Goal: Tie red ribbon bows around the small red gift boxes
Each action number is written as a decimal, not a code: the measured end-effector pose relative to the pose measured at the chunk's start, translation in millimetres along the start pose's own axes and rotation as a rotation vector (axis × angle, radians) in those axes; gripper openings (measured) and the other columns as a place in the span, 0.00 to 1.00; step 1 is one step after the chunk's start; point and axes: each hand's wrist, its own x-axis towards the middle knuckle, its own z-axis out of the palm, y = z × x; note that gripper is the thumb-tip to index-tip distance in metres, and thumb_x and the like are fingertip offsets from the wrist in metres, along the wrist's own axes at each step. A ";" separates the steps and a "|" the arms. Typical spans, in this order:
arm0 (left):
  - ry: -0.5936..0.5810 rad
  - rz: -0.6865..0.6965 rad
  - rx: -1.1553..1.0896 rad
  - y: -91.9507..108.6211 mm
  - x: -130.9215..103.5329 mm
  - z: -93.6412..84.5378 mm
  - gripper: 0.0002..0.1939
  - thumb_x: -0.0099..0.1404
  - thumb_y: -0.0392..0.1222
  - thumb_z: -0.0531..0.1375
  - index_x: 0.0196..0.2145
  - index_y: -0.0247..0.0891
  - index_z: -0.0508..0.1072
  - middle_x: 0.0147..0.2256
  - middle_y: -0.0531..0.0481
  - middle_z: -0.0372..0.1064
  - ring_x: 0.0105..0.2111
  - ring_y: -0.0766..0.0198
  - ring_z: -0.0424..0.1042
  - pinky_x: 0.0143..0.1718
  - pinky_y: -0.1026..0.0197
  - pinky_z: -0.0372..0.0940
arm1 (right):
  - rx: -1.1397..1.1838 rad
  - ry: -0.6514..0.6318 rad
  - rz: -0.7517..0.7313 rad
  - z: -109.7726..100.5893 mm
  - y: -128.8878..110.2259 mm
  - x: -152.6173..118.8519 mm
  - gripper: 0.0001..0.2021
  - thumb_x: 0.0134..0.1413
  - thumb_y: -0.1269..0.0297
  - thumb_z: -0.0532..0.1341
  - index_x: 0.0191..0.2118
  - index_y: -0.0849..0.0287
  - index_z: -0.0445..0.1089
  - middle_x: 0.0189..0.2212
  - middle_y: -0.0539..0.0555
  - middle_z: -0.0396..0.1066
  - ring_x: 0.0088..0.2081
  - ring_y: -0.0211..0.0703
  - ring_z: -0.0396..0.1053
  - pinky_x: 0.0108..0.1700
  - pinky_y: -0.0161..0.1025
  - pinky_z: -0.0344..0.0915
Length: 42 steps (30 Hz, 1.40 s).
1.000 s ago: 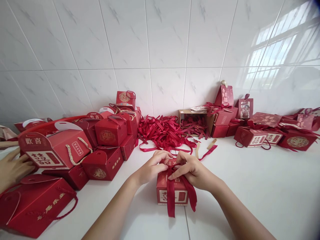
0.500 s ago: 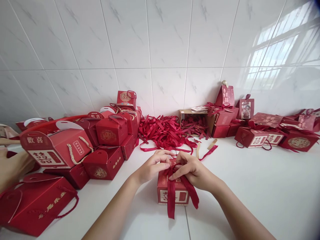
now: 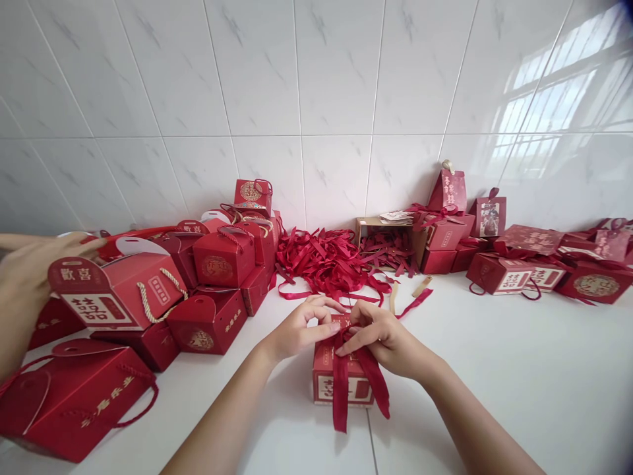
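A small red box (image 3: 324, 363) with a white printed front panel stands on the white table at the near middle. A dark red ribbon (image 3: 341, 396) lies over its top, and two tails hang down the front. My right hand (image 3: 378, 333) pinches the ribbon at the top of the box with bent fingers. My left hand (image 3: 304, 328) rests at the box's upper left, its thumb and fingertips curled close to the ribbon; whether it grips the ribbon is hidden.
Several red gift boxes (image 3: 212, 320) are piled at the left, where another person's hand (image 3: 24, 284) reaches in. Behind my hands lies a heap of red ribbons (image 3: 321, 260) beside an open carton (image 3: 386, 231). More red boxes (image 3: 593, 280) stand at the right.
The other person's hand at the left has moved up and over the boxes. My hands and the ribbon have barely moved. The view has shifted slightly.
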 end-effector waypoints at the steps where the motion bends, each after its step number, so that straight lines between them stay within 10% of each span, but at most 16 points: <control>1: 0.009 0.006 0.004 -0.2 0.0 -0.3 0.15 0.60 0.44 0.59 0.18 0.38 0.65 0.48 0.46 0.68 0.54 0.53 0.60 0.57 0.50 0.52 | -0.001 0.000 -0.003 -0.1 0.2 0.0 0.22 0.56 0.80 0.51 0.38 0.48 0.78 0.33 0.52 0.58 0.34 0.36 0.61 0.36 0.36 0.65; 7: 0.165 0.064 0.119 -2.6 1.6 1.6 0.14 0.58 0.42 0.60 0.18 0.39 0.61 0.43 0.47 0.70 0.50 0.55 0.62 0.56 0.50 0.52 | 0.012 0.016 -0.022 -0.2 1.7 0.1 0.22 0.57 0.80 0.51 0.38 0.48 0.78 0.32 0.52 0.57 0.34 0.36 0.61 0.34 0.35 0.64; 28: 0.162 -0.068 -0.089 10.4 1.5 16.1 0.10 0.57 0.45 0.62 0.25 0.37 0.69 0.34 0.49 0.73 0.36 0.60 0.70 0.39 0.60 0.63 | 0.059 0.026 0.018 -3.8 0.2 -0.2 0.18 0.59 0.76 0.52 0.35 0.51 0.78 0.32 0.53 0.61 0.34 0.37 0.64 0.34 0.35 0.64; 42: 0.211 -0.065 -0.113 5.1 4.7 21.7 0.06 0.55 0.40 0.63 0.25 0.36 0.72 0.35 0.47 0.74 0.40 0.58 0.71 0.41 0.59 0.64 | 0.191 0.208 0.202 -10.1 4.2 -1.2 0.08 0.55 0.66 0.59 0.27 0.57 0.59 0.24 0.48 0.62 0.27 0.36 0.60 0.30 0.34 0.60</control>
